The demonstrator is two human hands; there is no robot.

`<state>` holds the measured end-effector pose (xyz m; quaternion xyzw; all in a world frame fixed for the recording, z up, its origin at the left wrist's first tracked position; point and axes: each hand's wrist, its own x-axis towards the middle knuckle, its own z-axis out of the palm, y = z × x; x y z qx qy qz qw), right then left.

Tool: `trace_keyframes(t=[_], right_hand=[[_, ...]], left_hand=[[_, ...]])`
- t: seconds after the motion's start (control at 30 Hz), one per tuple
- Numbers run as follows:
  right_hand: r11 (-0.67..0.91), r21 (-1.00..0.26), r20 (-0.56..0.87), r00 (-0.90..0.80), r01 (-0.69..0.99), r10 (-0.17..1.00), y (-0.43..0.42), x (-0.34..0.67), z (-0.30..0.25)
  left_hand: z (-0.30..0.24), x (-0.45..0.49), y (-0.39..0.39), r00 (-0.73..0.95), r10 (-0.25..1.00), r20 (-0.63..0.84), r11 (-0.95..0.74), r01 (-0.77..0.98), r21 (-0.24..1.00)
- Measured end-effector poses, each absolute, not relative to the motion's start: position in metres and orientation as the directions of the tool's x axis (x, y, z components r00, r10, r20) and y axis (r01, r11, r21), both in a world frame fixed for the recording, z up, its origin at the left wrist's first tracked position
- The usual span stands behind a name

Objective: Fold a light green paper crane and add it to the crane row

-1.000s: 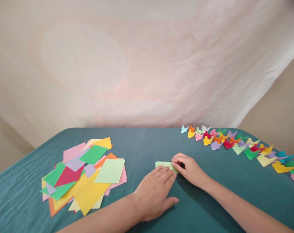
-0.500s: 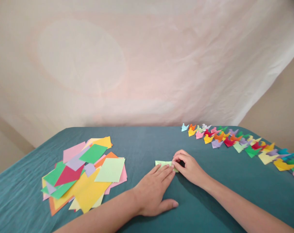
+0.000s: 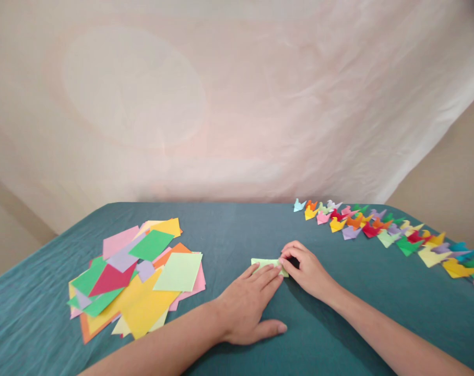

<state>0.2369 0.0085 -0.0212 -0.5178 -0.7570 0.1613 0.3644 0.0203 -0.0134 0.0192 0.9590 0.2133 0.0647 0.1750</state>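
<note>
A folded strip of light green paper [image 3: 262, 262] lies on the teal tablecloth [image 3: 229, 235] near the middle. My left hand [image 3: 250, 305] lies flat on the cloth, fingers stretched out, with their tips pressing on the strip's near edge. My right hand [image 3: 305, 269] is curled at the strip's right end, its fingertips pinched on the paper there. Most of the strip's right part is hidden under my fingers.
A loose heap of coloured paper squares [image 3: 135, 274] lies at the left. A long row of several small folded paper figures [image 3: 378, 227] runs along the right side toward the table's edge. A cream cloth backdrop [image 3: 221, 104] hangs behind the table.
My left hand has slid slightly back and flattened more on the cloth. My right hand stays pinched at the strip's right end. The view has shifted a little.
</note>
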Motion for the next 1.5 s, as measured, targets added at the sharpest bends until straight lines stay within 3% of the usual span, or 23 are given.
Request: trace_keyframes(t=[1.03, 1.5], right_hand=[[0.410, -0.630, 0.385, -0.193, 0.660, 0.903, 0.009, 0.240, -0.023], [0.445, -0.670, 0.347, -0.279, 0.594, 0.896, 0.008, 0.250, -0.016]], left_hand=[[0.018, 0.019, -0.012, 0.905, 0.423, 0.033, -0.851, 0.385, 0.357], [0.018, 0.019, -0.012, 0.908, 0.418, 0.026, -0.859, 0.386, 0.336]])
